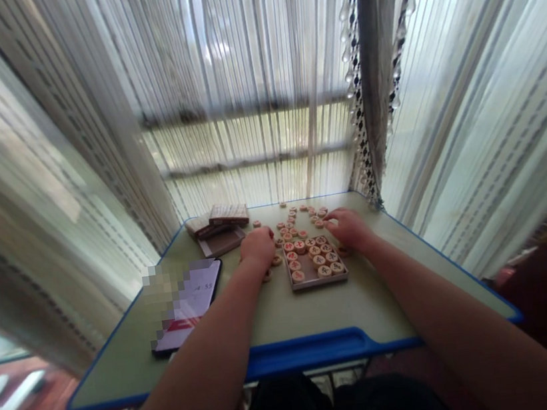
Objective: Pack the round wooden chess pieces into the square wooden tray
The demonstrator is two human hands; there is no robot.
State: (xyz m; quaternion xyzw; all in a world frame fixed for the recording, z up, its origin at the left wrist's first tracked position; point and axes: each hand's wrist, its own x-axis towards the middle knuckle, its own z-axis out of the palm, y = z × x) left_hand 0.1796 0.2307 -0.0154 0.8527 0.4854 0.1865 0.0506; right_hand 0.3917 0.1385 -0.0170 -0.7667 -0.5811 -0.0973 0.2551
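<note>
Our left hand [257, 247] rests palm down just left of the tray [319, 284], its fingers curled toward the table; we cannot tell whether it holds anything. A few round xiangqi pieces [277, 260] lie beside and under it. Our right hand [350, 228] sits at the tray's far right corner, fingers spread wide and reaching left over loose pieces, with nothing visibly held. The tray stands near the middle of the table [313, 354], partly filled with pieces in rows, and more pieces are scattered beyond it on the far side. Stacked boxes [221, 229] lie far left, a phone [188, 303] lies near left, and sheer curtains [235, 69] hang around the table's far side.
</note>
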